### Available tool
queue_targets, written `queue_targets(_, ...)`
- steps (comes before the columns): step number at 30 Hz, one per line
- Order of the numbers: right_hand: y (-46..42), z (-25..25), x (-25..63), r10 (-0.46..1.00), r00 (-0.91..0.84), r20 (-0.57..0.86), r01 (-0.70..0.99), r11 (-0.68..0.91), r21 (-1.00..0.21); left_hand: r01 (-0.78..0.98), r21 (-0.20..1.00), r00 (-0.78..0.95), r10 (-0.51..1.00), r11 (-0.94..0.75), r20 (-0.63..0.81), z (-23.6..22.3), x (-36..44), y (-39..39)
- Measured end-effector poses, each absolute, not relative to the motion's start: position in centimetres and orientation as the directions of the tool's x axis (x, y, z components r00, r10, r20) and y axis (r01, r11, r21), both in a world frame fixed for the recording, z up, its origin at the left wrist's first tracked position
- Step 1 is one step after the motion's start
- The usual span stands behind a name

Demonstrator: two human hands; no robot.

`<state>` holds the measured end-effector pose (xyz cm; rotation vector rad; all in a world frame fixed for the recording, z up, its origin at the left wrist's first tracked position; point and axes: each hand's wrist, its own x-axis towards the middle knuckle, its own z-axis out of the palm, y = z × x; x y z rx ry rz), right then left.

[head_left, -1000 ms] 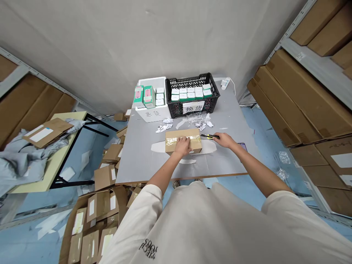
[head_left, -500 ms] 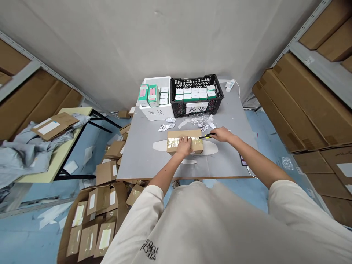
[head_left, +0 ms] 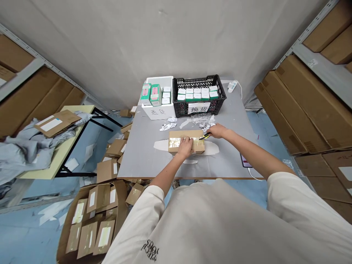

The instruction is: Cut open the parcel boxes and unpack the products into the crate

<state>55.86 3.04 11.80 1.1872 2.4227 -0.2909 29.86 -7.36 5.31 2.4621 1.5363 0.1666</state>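
A small taped cardboard box (head_left: 176,138) lies on the grey table (head_left: 143,157) in front of me. My left hand (head_left: 185,147) rests on its top near the front, fingers curled over the tape, pressing it down. My right hand (head_left: 217,130) is closed round a yellow and black utility knife (head_left: 204,136), whose tip touches the box's right end at the tape seam.
A black crate (head_left: 200,96) and a white foam box (head_left: 158,98) with small green and white cartons stand at the table's far edge. Plastic scraps lie before them. A phone (head_left: 245,160) sits at the right edge. Cardboard parcels fill a bin (head_left: 90,220) on the left floor.
My right hand has brought the knife leftwards from beside the box to its right end. My left hand has stayed on the box top.
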Motion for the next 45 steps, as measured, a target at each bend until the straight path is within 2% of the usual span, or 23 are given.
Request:
queue_targets(6,3.7,12.0,55.6,0.684,-0.539,-0.491,0.781,0.625,0.013,0.874,0.249,0.442,0.896,-0.418,-0.049,5.4,29.8,-7.4)
queue_targets(14,3.8,11.4,57.1,0.695,-0.531,-0.485,0.83,0.542,-0.133,0.888,0.238,0.42,0.904,-0.393,-0.073,5.4,30.0,-7.5)
queue_targets(21,3.6,11.3,56.1,0.701,-0.514,-0.494,0.831,0.549,-0.086,0.886,0.257,0.419,0.904,-0.385,-0.09,5.7,30.0,-7.4)
queue_targets(25,3.3,11.1,57.0,0.7,-0.464,-0.543,0.87,0.476,-0.129,0.888,0.23,0.426,0.901,-0.398,-0.086,5.7,30.1,-7.5)
queue_targets(31,3.2,10.7,57.9,0.7,-0.497,-0.513,0.862,0.466,-0.199,0.894,0.207,0.421,0.903,-0.397,-0.083,5.8,30.1,-7.7)
queue_targets(33,2.9,10.5,58.7,0.698,-0.484,-0.528,0.874,0.418,-0.248,0.892,0.213,0.422,0.903,-0.398,-0.08,5.9,30.1,-7.7)
queue_targets(40,-0.8,8.8,60.5,0.676,-0.486,-0.554,0.82,0.134,-0.556,0.893,0.226,0.417,0.904,-0.389,-0.091,6.1,30.1,-7.5)
queue_targets(45,-2.2,8.2,60.9,0.664,-0.508,-0.549,0.769,0.063,-0.636,0.891,0.228,0.424,0.9,-0.393,-0.104,6.1,30.1,-7.7)
